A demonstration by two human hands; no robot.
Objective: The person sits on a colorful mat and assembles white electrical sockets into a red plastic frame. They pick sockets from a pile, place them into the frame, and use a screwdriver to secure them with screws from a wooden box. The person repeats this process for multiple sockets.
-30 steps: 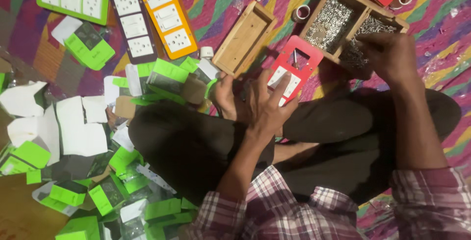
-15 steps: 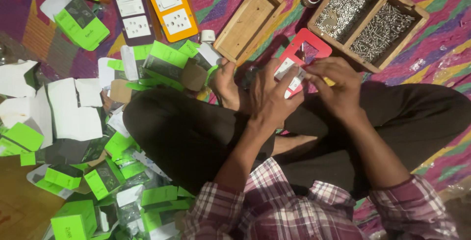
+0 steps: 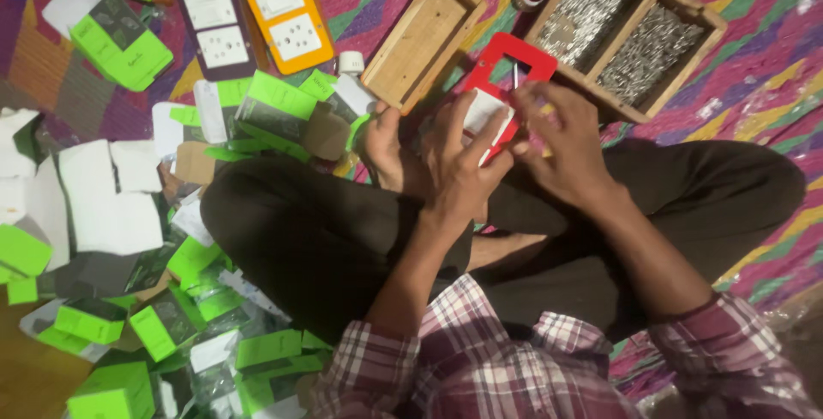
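Both hands together over the lap, left hand (image 3: 459,158) and right hand (image 3: 561,140) clamped on red switch plate (image 3: 506,72), wooden screw box (image 3: 630,29) just beyond

The switch frame (image 3: 501,85) sits between the fingers of the left hand (image 3: 459,162) and right hand (image 3: 561,140). Beyond the fingertips lies the two-compartment tray (image 3: 686,16) of screws (image 3: 621,29); left of them, an empty wooden box (image 3: 424,38) and scattered cartons (image 3: 274,106).
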